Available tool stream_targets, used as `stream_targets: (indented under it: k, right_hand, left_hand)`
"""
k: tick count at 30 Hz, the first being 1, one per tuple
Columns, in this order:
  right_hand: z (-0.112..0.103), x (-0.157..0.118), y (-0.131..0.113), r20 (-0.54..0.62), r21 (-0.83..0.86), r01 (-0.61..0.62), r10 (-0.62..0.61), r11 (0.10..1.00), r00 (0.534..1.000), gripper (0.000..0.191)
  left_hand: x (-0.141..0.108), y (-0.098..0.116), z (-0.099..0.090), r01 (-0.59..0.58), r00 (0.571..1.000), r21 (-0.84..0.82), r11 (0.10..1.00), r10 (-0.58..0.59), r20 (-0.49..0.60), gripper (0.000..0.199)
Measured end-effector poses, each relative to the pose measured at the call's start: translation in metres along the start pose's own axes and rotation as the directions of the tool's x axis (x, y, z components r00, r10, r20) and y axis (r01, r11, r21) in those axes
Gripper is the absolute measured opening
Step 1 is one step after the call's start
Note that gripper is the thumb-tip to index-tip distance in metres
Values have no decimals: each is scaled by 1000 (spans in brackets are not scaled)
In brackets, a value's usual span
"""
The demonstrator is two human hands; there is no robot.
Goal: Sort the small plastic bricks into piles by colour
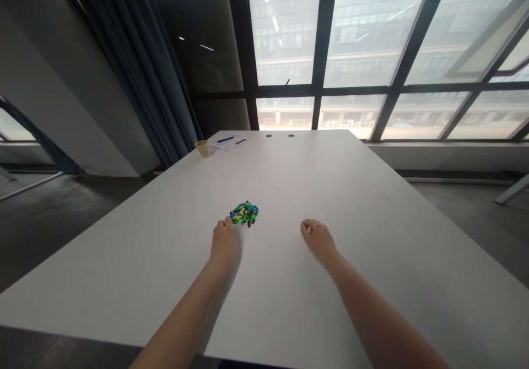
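A small pile of tiny green, blue, yellow and brown pieces (244, 213) lies on the white table (289, 182). At the pile's left edge is my left hand (223, 239), its fingers bent and close together; whatever they hold, if anything, is too small to make out. My right hand (319, 237) rests on the table to the right of the pile, apart from it. Its fingers curl in with thumb and fingertips together, and what may be between them cannot be made out.
Toward the far left edge of the table stand a tan paper cup (203, 148) and some papers (227, 144) with a blue pen (225, 139) on them. Two small round discs (269, 135) are near the far edge. Windows and a dark curtain (136, 66) lie beyond.
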State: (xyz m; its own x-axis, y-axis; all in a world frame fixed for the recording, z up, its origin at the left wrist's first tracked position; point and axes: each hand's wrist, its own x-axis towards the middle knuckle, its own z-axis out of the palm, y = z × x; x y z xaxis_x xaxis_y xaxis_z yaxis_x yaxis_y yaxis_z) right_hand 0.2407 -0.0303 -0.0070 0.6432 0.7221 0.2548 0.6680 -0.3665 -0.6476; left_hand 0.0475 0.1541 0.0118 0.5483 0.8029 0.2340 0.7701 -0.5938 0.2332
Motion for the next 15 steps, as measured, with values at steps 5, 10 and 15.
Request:
stream_targets:
  k: [5, 10, 15]
  right_hand:
    - [1, 2, 3, -21, 129, 5, -2, 992, 1000, 23]
    - [0, 5, 6, 26, 354, -76, 71, 932, 997, 23]
    - [2, 10, 6, 12, 404, -43, 42, 914, 999, 19]
  left_hand:
    - [8, 61, 1, -208, 976, -350, 914, 218, -9, 14]
    - [0, 117, 41, -151, 949, -845, 513, 314, 21, 7]
    - [-4, 119, 62, -5, 946, -976, 218, 316, 66, 11]
